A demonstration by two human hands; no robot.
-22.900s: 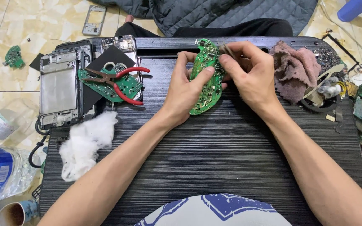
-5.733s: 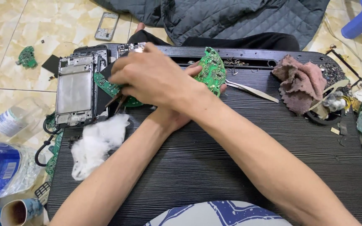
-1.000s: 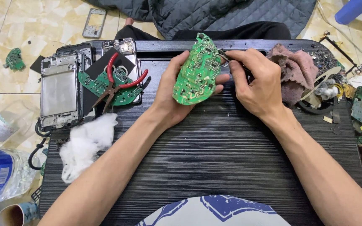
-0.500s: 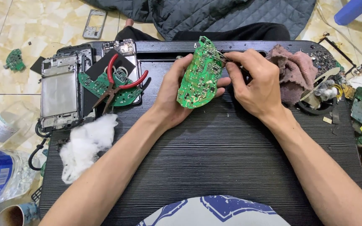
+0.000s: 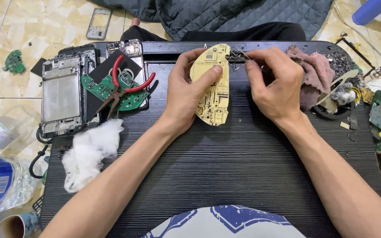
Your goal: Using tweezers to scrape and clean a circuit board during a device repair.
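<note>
- While the work goes on, the tray point(image 5: 225, 176), a dark ribbed surface across the lap, carries everything; advice: keep the job over its bare middle so loose bits land there, not on the tile floor point(image 5: 5, 39).
- Left hand point(image 5: 186, 94) is closed around the board point(image 5: 212, 88), thumb across its face and fingers behind, holding it upright above the tray's far half with the pale tan trace side toward the camera; best to keep that grip firm and the wrist low on the tray.
- Right hand point(image 5: 274, 86) is pinched shut on a thin metal tool point(image 5: 239, 56), likely tweezers, whose tip meets small dark parts at the board's top right edge; exact part too small to tell.
- Judgement: the step is picking or prying at that edge; short, light pulls along the board edge seem safest, since a hard lever could lift traces.
- Cloth point(image 5: 314, 75), pinkish, lies just right of the right hand; keep it off the tool tip.
- Cotton point(image 5: 89, 150) sits at the tray's left edge, well apart from the hands.
- Phone frame point(image 5: 62, 94) lies far left, beside it.
- Pliers point(image 5: 120, 83), red-handled, rest on a green board point(image 5: 98, 86) left of the left hand, in reach if more grip is needed.
</note>
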